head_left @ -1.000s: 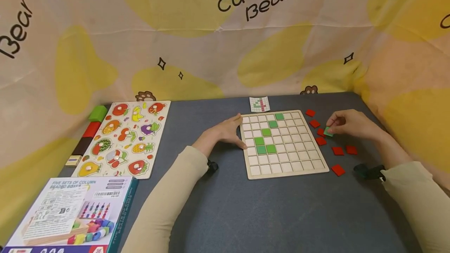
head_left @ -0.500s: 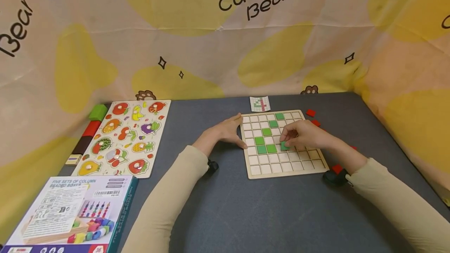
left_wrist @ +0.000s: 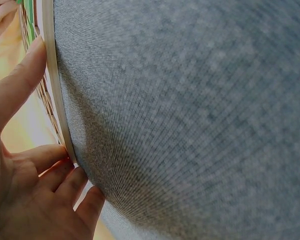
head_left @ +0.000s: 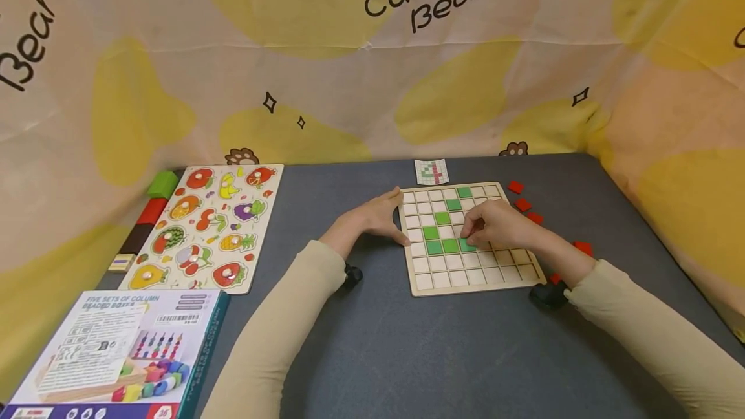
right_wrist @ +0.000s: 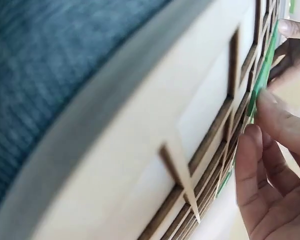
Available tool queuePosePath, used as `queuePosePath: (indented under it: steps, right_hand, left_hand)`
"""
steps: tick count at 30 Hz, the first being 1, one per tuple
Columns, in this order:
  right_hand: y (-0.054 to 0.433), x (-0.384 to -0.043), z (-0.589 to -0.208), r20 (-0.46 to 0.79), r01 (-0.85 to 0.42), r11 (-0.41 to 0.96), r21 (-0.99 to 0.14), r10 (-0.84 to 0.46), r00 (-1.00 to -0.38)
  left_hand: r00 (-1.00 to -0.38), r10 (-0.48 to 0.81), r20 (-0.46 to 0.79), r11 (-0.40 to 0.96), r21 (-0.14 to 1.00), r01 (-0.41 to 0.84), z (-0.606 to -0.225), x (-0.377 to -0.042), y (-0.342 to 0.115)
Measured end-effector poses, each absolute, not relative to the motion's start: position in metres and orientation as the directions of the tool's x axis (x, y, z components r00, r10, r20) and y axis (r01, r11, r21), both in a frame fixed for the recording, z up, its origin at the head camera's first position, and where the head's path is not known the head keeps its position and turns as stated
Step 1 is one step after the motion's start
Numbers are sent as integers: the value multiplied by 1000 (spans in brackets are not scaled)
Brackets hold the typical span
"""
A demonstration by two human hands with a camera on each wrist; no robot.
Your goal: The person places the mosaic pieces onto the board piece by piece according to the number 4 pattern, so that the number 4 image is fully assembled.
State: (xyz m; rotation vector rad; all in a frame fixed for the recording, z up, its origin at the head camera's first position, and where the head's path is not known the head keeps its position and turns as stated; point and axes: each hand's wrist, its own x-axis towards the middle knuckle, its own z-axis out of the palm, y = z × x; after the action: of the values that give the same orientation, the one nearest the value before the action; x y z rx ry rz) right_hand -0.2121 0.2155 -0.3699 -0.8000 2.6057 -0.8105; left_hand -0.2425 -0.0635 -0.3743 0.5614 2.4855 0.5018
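Observation:
A square wooden grid board [head_left: 465, 280] lies on the dark table, with several green tiles [head_left: 443, 218] set in its cells. My left hand [head_left: 372, 217] touches the board's left edge with spread thumb and fingers; the left wrist view shows the thumb [left_wrist: 27, 75] and fingertips against the wooden rim. Over the board, my right hand [head_left: 497, 225] pinches a green tile [head_left: 467, 245] with thumb and curled fingers, at the cell right of the green row. In the right wrist view this tile [right_wrist: 260, 87] lies at the thumb tip, level with the grid; its far side is partly hidden.
Several red tiles [head_left: 515, 187] lie right of the board, some behind the right forearm. A small pattern card [head_left: 431, 172] sits behind the board. At left are a fruit puzzle board [head_left: 200, 231], a row of coloured blocks [head_left: 162, 185] and a boxed toy [head_left: 116, 354].
My right hand has moved left from the red tiles to the board with the green tile, which has gone down flat into a cell. The left hand has stayed at the board's edge.

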Motion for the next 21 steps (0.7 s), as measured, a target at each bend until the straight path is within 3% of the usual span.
queuePosePath:
  steps: [6, 14, 21]
  right_hand:
    - [221, -222, -368, -122, -438, 683, -585, -608, -785]
    - [273, -259, -356, -111, -337, 822, -458, -430, -896]
    - [317, -286, -362, -136, -318, 872, -373, -390, -911]
  left_hand:
    - [-766, 487, -419, 843, 456, 287, -375, -243, -64]
    - [-761, 500, -412, 839, 448, 309, -373, -242, -61]
    - [-767, 490, -414, 843, 450, 295, -373, -242, -63]
